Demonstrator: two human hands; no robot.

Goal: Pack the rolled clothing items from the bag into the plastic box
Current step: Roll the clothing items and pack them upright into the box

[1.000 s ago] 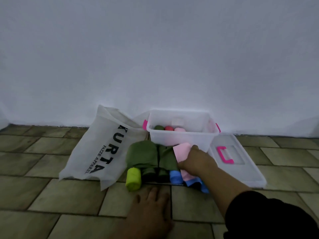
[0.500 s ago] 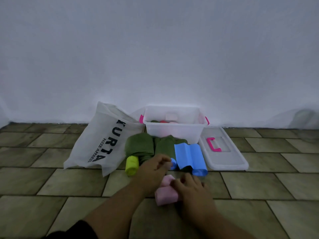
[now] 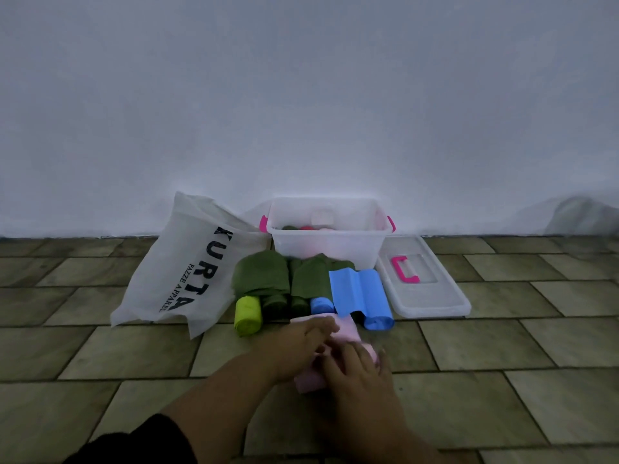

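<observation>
A pink cloth [image 3: 348, 331] lies on the tiled floor close in front of me, partly rolled. My left hand [image 3: 303, 344] and my right hand [image 3: 355, 373] both press on it and cover most of it. Beyond it lie green clothes [image 3: 261, 274], a lime-green roll [image 3: 247, 314], a small blue roll [image 3: 321, 304] and a half-unrolled blue cloth [image 3: 358, 291]. The clear plastic box [image 3: 330, 244] with pink latches stands against the wall with several rolls inside. The white bag [image 3: 187, 272] printed KURTA lies to its left.
The box's clear lid [image 3: 432, 289] with a pink handle lies flat on the floor to the right of the box. A white wall rises right behind everything. A pale bundle [image 3: 582, 217] sits at the far right by the wall.
My right hand pulled the pink cloth off the pile toward me. My left hand came forward, and both hands now work on the pink cloth on the floor.
</observation>
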